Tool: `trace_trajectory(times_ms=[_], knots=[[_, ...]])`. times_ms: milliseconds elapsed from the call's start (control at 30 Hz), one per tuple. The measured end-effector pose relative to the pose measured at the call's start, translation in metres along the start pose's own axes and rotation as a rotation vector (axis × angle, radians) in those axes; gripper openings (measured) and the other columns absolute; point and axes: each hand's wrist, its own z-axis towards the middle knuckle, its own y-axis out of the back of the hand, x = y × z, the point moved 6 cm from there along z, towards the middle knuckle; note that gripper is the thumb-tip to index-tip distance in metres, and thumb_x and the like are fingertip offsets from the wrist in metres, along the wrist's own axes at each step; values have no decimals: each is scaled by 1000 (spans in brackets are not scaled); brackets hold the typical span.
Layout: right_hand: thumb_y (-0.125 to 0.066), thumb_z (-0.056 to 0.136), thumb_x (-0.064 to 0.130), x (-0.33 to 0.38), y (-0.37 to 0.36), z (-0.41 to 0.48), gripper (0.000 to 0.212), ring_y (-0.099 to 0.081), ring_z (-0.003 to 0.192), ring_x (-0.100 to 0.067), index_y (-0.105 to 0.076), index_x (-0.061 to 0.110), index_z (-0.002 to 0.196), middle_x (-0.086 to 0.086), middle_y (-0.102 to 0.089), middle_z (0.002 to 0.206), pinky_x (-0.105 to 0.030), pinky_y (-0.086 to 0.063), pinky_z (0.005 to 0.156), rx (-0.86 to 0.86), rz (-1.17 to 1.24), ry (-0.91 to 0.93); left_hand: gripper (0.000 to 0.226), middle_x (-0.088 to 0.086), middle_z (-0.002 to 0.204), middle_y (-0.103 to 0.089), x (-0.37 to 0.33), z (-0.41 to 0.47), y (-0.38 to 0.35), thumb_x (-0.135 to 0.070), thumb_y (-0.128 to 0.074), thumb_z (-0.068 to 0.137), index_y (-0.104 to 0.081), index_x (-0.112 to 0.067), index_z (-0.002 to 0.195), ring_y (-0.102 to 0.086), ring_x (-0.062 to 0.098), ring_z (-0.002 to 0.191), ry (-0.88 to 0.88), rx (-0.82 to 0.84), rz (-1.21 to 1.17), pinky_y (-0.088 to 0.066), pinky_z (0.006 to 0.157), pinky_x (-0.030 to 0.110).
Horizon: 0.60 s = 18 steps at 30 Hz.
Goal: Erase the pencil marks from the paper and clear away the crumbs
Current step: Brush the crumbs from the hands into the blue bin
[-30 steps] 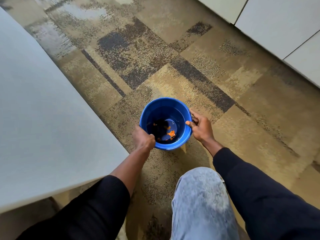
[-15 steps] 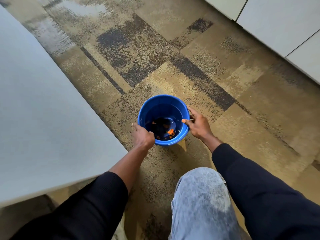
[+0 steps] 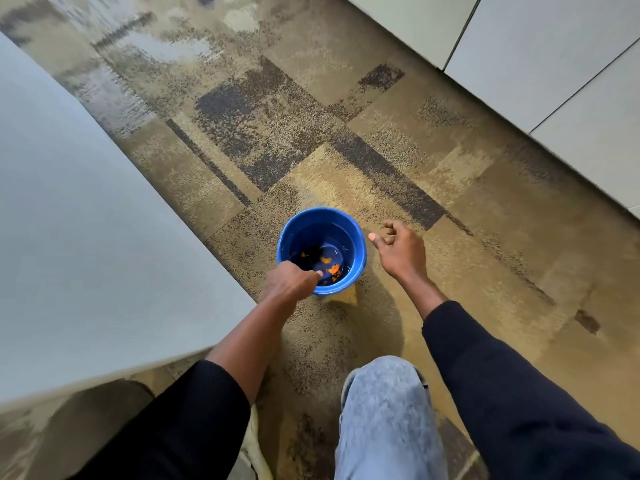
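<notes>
Brown carpet [image 3: 450, 271], blue bucket [image 3: 354, 237], white table [image 3: 86, 237]

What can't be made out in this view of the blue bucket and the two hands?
- Head view: the dark heap beside the orange scraps in the blue bucket is too small and shadowed to name.
- Head view: the bucket's near rim is covered by the left hand gripping it.
- Head view: the white table runs off the left edge; no paper shows.
</notes>
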Motion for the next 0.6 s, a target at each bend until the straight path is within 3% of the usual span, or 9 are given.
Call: trace_trajectory(times_ms=[133,267,467,533,600], knots=[[-77,97,32,40,42,-27,27,-69,96,-16,-73,21,121,-4,-68,121,-33,-59,84,-39,68,27,40,8,100,-74,-22,-44,19,-51,-79,91,-69,-13,98,-73,26,89,-54,43,-2,-62,77,41],[-78,96,31,86,85,-55,20,-69,91,-12,-76,22,114,-1,-68,116,-33,-62,82,-38,118,80,42,3,85,-68,-50,-97,44,-55,-76,92,-66,-14,92,-61,21,69,-98,58,28,-42,57,31],[-79,96,29,160,159,-88,20,-69,91,-8,-76,21,114,3,-68,114,-22,-55,75,-54,178,118,53,9,108,-76,-96,-175,94,-62,-72,94,-71,-13,113,-75,34,101,-145,82,60,-58,80,43],[-79,96,28,182,180,-97,19,-69,91,-7,-76,22,113,4,-69,113,-21,-57,75,-63,201,127,50,8,107,-76,-111,-197,108,-60,-72,96,-72,-13,111,-75,34,102,-179,85,57,-60,85,46],[-80,95,27,204,205,-105,18,-70,90,-6,-76,22,113,3,-71,113,-23,-59,76,-64,213,141,50,5,96,-73,-127,-222,127,-61,-70,97,-72,-12,107,-72,31,90,-211,77,76,-56,77,41]])
